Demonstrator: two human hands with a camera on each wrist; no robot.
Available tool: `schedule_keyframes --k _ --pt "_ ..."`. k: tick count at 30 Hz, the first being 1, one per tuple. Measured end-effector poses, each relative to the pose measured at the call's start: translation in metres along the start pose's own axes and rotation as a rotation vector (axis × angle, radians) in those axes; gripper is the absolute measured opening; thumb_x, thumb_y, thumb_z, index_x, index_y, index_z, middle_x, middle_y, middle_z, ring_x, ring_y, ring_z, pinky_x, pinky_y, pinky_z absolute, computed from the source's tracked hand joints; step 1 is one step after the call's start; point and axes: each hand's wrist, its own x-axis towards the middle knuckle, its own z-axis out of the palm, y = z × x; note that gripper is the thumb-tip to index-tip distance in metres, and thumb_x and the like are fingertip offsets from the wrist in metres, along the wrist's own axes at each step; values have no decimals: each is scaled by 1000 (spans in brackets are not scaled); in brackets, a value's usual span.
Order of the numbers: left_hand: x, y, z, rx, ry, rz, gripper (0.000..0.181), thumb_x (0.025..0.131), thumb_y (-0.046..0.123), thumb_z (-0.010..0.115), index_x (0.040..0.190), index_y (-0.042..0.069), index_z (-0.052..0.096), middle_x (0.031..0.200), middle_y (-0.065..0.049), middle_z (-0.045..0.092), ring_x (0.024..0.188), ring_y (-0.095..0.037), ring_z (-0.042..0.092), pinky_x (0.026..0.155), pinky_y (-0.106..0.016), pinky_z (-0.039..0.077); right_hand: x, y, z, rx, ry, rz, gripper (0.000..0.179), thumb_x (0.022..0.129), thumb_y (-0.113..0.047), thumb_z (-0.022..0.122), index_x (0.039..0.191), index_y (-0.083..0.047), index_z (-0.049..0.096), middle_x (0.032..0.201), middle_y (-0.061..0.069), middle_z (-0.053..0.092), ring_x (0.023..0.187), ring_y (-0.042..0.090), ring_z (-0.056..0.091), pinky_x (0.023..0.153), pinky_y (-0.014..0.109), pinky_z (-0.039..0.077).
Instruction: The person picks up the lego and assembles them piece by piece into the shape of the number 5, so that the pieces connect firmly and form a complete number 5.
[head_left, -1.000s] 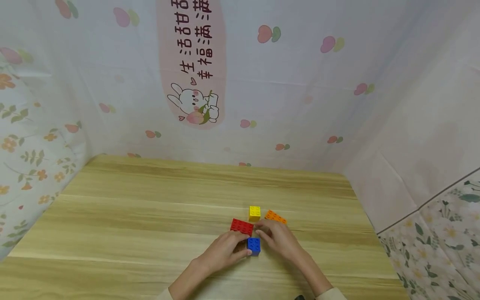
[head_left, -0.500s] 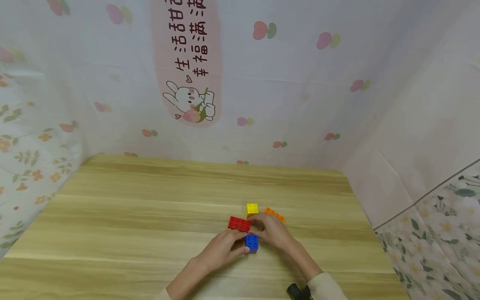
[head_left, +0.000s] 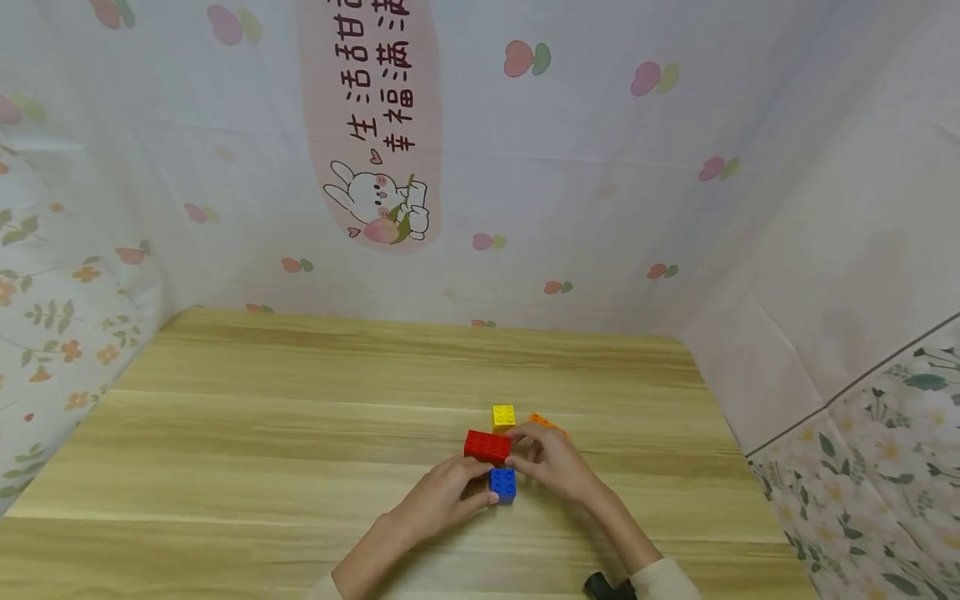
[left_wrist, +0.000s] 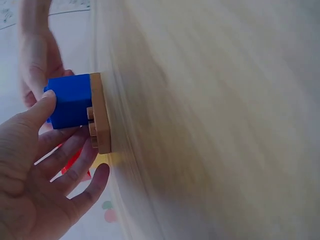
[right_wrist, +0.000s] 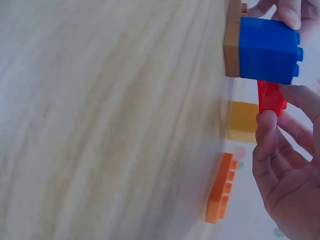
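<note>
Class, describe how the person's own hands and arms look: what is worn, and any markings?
The left hand and right hand are bare, with no gloves or rings showing. At the picture's lower edge, the left sleeve and right sleeve are plain cream. A black object sits beside the right sleeve; its nature is unclear.

Blue square studded brick (head_left: pixel 503 485), lower centre of head view: smooth plastic, faint sheen. Tan flat studded brick (left_wrist: pixel 102 125), left in left-wrist view: smooth plastic, matt. Red oblong brick (head_left: pixel 487 447), yellow square brick (head_left: pixel 503 416), slim orange brick (right_wrist: pixel 220 190): smooth plastic. Pale yellow-brown tabletop (head_left: pixel 300 417), lower half: wood-grained, smooth, softly glossy. White printed sheet (head_left: pixel 592 200), upper half: cloth-like, creased, matt. Cream sleeve (head_left: pixel 663 581), lower right: matt cloth.
</note>
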Motion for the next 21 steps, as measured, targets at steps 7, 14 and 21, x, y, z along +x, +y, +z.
schedule_keyframes --k 7,14,21 --pt "-3 -1 -7 133 -19 32 46 90 42 58 119 7 62 114 -3 61 96 -14 56 75 -27 50 -9 -6 -10 -2 85 -38 30 83 -16 72 110 -10 64 93 0 62 61 8 52 49 24 47" --pt "-13 -2 -35 140 -7 -124 61 86 45 63 128 2 54 113 -8 63 106 -26 56 83 -45 49 -14 -15 -18 -30 105 -115 29 82 -15 73 110 -11 66 92 -1 62 58 4 48 46 21 43" --pt "-11 -4 -40 24 56 -54 59 89 35 63 137 7 44 126 -8 55 103 -22 58 84 -41 49 -20 -25 -18 -25 62 -162 30 83 -16 72 111 -10 65 101 1 62 57 2 48 47 21 45"
